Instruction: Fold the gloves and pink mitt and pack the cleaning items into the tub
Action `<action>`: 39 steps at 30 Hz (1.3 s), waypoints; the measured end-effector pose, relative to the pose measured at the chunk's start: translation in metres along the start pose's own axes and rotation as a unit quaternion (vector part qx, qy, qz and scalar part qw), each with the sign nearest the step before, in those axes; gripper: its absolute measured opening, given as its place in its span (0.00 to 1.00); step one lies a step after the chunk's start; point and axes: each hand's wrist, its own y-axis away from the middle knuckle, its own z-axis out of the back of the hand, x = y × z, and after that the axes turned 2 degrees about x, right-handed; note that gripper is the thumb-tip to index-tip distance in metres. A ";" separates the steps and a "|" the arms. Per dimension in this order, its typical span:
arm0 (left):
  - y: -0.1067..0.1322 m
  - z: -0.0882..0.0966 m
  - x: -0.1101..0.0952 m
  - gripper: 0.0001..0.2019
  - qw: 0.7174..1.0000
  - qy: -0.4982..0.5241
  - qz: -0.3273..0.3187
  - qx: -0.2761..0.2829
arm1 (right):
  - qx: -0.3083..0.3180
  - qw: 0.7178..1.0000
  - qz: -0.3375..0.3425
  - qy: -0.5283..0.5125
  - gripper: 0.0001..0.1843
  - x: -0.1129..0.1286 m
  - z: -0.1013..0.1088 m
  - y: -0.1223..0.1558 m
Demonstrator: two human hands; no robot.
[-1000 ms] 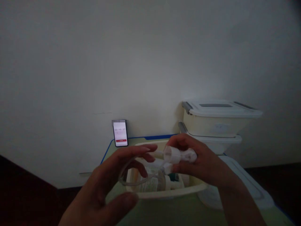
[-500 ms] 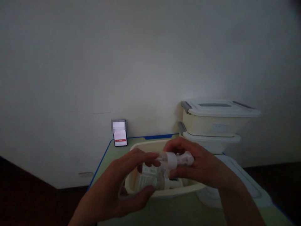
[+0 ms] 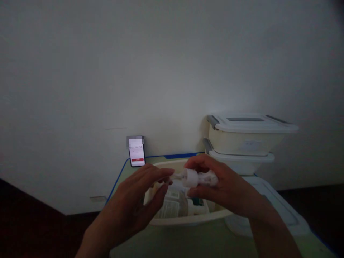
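A white pump dispenser top [image 3: 191, 178] lies sideways above the bin, its collar facing left. My right hand [image 3: 219, 182] is closed around it, thumb and fingers on either side of the collar. A thin clear part runs left from the collar to the fingertips of my left hand [image 3: 143, 191], which pinch around its end. Below both hands is an oblong cream bin [image 3: 185, 220]. Inside are clear bottles with printed labels [image 3: 172, 204], one with a white cap, and something dark green [image 3: 198, 201]. My fingers hide part of the contents.
A lit phone [image 3: 137, 156] leans against the wall at the table's back left. Two lidded cream boxes [image 3: 242, 141] with grey clips are stacked at the back right. A loose white lid [image 3: 279, 208] lies right of the bin on the green table [image 3: 166, 240].
My left hand's thumb has come up and its fingers have closed around the clear end. The pump top and my right hand have shifted slightly left.
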 end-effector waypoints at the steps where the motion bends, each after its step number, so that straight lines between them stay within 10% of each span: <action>1: 0.002 0.002 0.000 0.18 1.000 0.003 0.013 0.012 | 0.000 1.000 0.000 -0.005 0.18 0.000 0.001 0.001; 13: 0.003 -0.013 -0.002 0.21 0.997 -0.059 0.054 -0.013 | -0.032 0.999 -0.028 -0.003 0.19 0.000 -0.006 -0.001; 20: 0.014 0.003 0.008 0.21 0.980 -0.038 0.140 0.133 | -0.004 1.000 -0.019 -0.008 0.20 0.000 -0.001 0.000; 39: -0.006 -0.010 0.001 0.17 0.992 -0.063 0.109 -0.034 | -0.023 1.000 0.000 -0.016 0.18 -0.001 -0.001 0.000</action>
